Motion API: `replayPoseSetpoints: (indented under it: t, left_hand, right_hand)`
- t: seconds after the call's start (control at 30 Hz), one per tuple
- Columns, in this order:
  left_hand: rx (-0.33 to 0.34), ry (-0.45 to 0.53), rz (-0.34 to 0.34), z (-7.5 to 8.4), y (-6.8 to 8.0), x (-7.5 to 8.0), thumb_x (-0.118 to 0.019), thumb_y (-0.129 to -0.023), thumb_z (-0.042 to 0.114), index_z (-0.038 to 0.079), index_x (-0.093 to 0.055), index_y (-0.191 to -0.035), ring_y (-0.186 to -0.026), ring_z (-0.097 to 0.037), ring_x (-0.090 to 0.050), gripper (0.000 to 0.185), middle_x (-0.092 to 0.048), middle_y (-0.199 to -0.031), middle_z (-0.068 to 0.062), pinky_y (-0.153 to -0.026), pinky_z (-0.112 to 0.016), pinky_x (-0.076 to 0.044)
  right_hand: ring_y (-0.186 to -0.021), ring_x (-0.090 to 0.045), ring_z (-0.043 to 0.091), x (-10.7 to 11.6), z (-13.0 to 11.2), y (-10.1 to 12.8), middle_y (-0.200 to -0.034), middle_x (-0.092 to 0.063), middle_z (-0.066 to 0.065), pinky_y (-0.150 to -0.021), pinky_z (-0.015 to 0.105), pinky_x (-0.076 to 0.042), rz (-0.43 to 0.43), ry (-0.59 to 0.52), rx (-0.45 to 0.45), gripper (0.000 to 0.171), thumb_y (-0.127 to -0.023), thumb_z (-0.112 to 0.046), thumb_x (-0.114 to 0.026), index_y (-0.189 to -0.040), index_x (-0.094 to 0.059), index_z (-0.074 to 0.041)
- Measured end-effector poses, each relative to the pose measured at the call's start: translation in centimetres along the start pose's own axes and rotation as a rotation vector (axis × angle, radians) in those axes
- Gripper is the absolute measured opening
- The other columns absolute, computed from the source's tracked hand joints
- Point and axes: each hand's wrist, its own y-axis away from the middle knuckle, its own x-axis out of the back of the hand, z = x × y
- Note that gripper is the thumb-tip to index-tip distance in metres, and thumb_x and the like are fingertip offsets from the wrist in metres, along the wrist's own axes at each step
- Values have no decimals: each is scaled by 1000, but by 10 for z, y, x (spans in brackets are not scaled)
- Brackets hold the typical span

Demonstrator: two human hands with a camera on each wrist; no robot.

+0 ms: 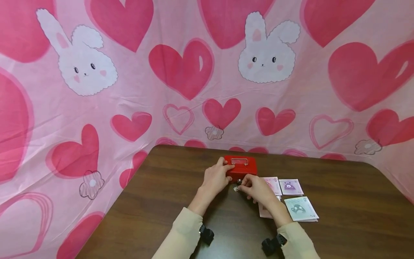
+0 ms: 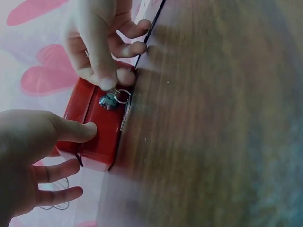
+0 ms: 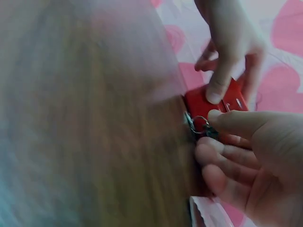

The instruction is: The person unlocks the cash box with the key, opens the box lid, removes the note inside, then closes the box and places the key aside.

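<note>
A red metal cash box (image 1: 249,169) with a wire handle on its lid stands near the table's far edge. My left hand (image 1: 215,177) holds its left end, thumb (image 2: 85,132) on the front face and a forefinger over the lid. At the front is a round silver lock (image 2: 109,100). My right hand (image 1: 257,187) pinches a small key at this lock, its head mostly hidden by thumb and forefinger. From it hangs a key ring (image 3: 200,124) with a flat silver piece (image 1: 236,188) on it. How deep the key sits cannot be seen.
Right of the box lie several stacks of play banknotes: a pink one (image 1: 273,185), a purple one (image 1: 290,187) and a green one (image 1: 300,208). Another pinkish stack (image 1: 264,212) is partly under the right forearm. A heart-patterned cloth (image 1: 181,118) hangs behind the wooden table (image 1: 155,201).
</note>
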Motion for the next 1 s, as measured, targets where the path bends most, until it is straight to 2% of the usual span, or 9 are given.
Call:
replayPoseSetpoints:
  t: [0.2, 0.33, 0.43, 0.67, 0.83, 1.0]
  left_hand:
    - [3, 13, -7, -1, 1, 0, -78, -85, 29, 29, -69, -127, -88, -20, -70, 43, -57, -117, -2, -66, -35, -55]
    - [0, 15, -4, -1, 2, 0, -78, -85, 29, 29, -70, -127, -86, -19, -69, 43, -57, -117, -2, -65, -35, -55]
    - [0, 15, -3, 0, 2, 0, -78, -85, 29, 28, -70, -127, -85, -19, -69, 43, -57, -117, -2, -65, -34, -55]
    - [-1, 10, -13, 0, 1, 1, -77, -86, 29, 28, -69, -128, -89, -18, -69, 43, -56, -117, -2, -68, -35, -56]
    - [-2, 2, -14, 0, 1, 2, -76, -86, 29, 28, -68, -129, -92, -17, -69, 43, -56, -118, -3, -69, -35, -57]
    - [14, -18, -14, 2, 1, 2, -77, -86, 29, 29, -69, -128, -89, -18, -70, 43, -57, -120, -2, -66, -35, -56]
  right_hand:
    - [-51, -63, 17, 5, 4, 0, -89, -73, 10, -44, 33, -53, -66, -154, 14, 19, -90, -11, -71, -106, -65, -2]
    - [-52, -65, 18, 5, 6, 0, -91, -73, 15, -44, 35, -54, -97, -253, 4, 21, -92, -7, -67, -111, -65, 2]
    - [-53, -66, 19, 4, 6, 1, -89, -73, 16, -44, 34, -54, -91, -321, -48, 22, -93, -7, -65, -113, -65, 3]
    - [-57, -67, 15, 0, 4, 4, -99, -71, 15, -42, 24, -47, -53, -486, -186, 30, -95, -13, -65, -121, -66, 2]
    - [-54, -62, 9, -2, 5, 5, -88, -69, 9, -42, 18, -41, -49, -595, -280, 36, -94, -14, -67, -127, -65, -1]
    - [-51, -55, 7, -3, 4, 3, -73, -65, 3, -42, 16, -39, -73, -616, -302, 38, -93, -13, -67, -129, -64, 0]
